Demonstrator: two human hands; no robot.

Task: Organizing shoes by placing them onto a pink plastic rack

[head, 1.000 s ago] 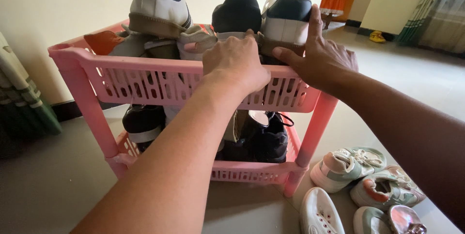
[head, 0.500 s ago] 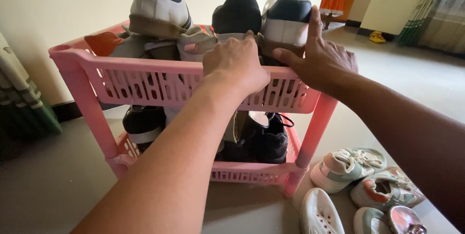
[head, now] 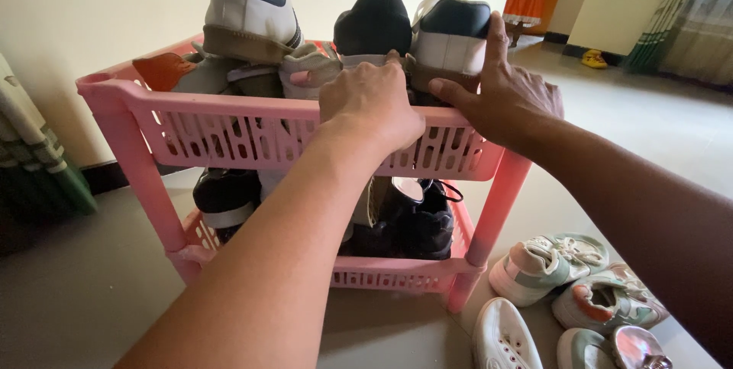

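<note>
Almost nothing has been moved since a second ago: both hands are still kept at the top of the pink shoe rack [head: 229,121]. The left hand [head: 372,101] is curled over the front rim of the top shelf, its fingers bent down behind the rim among the shoes, so what they pinch cannot be told. The right hand [head: 504,94] is laid against the white and dark shoe [head: 452,29], with the fingers spread, the first finger pointed up along the shoe's side and the thumb pressed at its brown sole. That shoe is stood on end in the top shelf, beside a black shoe [head: 374,21]. Black shoes [head: 416,220] are kept on the lower shelf. Pale sneakers [head: 569,285] are left on the floor just beside the rack.
</note>
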